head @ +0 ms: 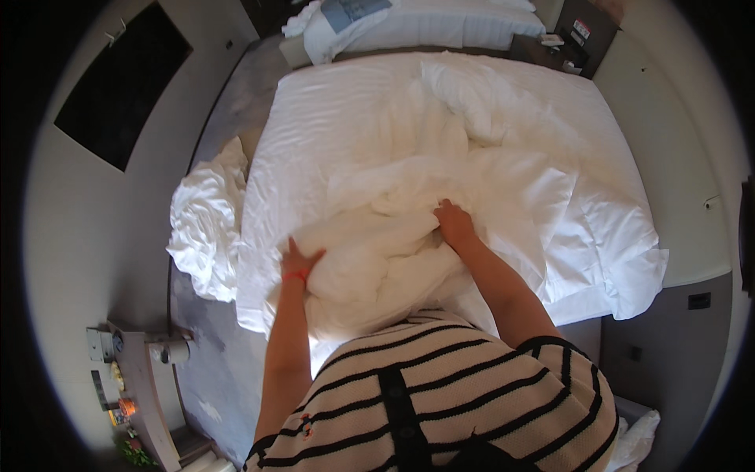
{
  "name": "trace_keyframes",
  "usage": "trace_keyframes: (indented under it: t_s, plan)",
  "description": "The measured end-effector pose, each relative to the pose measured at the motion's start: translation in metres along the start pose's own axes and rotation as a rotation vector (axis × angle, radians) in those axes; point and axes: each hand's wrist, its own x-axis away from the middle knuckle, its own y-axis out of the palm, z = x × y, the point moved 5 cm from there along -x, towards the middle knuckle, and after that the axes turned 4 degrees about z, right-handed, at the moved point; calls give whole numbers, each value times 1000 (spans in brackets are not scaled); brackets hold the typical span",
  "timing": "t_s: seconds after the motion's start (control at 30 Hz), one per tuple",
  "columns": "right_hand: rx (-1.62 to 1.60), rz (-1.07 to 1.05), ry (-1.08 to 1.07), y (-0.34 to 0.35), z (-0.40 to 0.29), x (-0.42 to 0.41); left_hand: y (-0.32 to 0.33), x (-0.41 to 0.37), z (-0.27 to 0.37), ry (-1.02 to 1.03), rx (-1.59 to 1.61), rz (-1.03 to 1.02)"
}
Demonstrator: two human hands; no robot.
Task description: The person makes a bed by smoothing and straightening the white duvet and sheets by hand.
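Observation:
A rumpled white duvet (365, 253) lies bunched across the near half of the bed, right in front of my body. My left hand (301, 262), with a red band at the wrist, presses on the left end of this bundle, its thumb and fingers spread apart. Farther right, my right hand (455, 225) has its fingers curled on a fold of the duvet. Loose white covers (607, 224) spread from the bundle toward the right side of the bed. Beneath everything is a white sheet (318, 118), smooth at the far left.
White linen (206, 230) is heaped against the bed's left side, above the grey carpet (218, 366). A desk (147, 401) stands at the lower left. Beyond this bed are a second bed (436, 26) and a dark nightstand (537, 52). A black television (127, 82) hangs on the left wall.

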Motion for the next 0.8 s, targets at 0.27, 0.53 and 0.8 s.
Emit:
trace_keyframes:
  t_s: [0.27,0.53,0.8]
  plan:
    - [-316,567,58,-124,-13,-61,-18,-64,-21,15,1056,120]
    - [-560,1292,-115,-345,-23,-96,-405,-43,238,874,1293,582]
    - [-363,999,-170,-298,-29,-30,-356,-15,190,964,845,799]
